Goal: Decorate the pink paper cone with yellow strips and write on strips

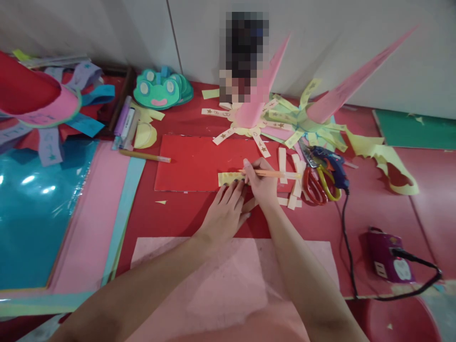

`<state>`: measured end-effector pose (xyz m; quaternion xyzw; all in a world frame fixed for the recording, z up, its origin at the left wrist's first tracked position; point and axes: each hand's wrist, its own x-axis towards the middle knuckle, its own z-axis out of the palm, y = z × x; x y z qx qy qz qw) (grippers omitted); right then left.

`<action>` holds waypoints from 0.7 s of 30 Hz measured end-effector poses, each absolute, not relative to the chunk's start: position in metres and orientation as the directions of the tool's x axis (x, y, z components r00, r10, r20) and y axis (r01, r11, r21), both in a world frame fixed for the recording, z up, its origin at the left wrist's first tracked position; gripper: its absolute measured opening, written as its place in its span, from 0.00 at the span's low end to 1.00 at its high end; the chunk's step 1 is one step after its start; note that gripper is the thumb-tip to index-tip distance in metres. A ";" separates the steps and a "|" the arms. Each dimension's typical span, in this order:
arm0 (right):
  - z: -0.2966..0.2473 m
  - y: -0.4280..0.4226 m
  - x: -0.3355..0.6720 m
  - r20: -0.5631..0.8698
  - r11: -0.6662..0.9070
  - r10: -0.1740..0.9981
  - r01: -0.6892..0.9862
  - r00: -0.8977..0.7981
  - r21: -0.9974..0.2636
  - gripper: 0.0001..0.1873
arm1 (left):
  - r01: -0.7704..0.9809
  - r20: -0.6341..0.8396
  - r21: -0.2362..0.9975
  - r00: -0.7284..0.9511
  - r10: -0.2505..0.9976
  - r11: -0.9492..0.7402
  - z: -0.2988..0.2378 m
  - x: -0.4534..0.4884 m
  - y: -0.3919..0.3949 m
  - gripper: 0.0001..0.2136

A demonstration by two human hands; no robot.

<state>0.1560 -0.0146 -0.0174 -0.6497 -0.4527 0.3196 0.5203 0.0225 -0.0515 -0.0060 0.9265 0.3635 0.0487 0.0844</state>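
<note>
My right hand [262, 183] is closed around a slim orange pen [269, 174], its tip over a small pale yellow paper strip [227, 178]. My left hand [226, 209] lies with fingers stretched out, fingertips on the strip's lower edge. Beneath the strip is a flat red board [192, 161]. Several cream paper strips [297, 175] lie loose just right of my right hand. Beyond the board stand a pink paper cone [253, 107] ringed with lettered strips and a second pink cone [335, 102].
Scissors [316, 186] and a blue glue gun [331, 164] lie at right, its black cord running to a purple power box [390, 256]. Green frog cutouts [160, 90], markers [124, 121] and a gold pen [146, 156] are at left, near stacked coloured sheets [89, 228].
</note>
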 end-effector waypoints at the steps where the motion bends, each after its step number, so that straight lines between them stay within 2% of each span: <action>1: -0.018 -0.015 0.156 0.054 -0.049 0.920 0.252 0.387 -0.966 0.17 | 0.666 0.033 0.199 0.729 0.684 -0.719 -0.006 0.022 -0.052 0.22; 8: -0.015 -0.015 0.155 0.063 -0.040 0.916 0.246 0.397 -0.968 0.17 | 0.674 0.036 0.240 0.713 0.700 -0.699 -0.008 0.023 -0.053 0.20; 21: -0.018 -0.015 0.157 0.094 -0.083 0.893 0.366 0.440 -0.927 0.22 | 0.672 0.029 0.190 0.725 0.688 -0.716 -0.006 0.023 -0.052 0.21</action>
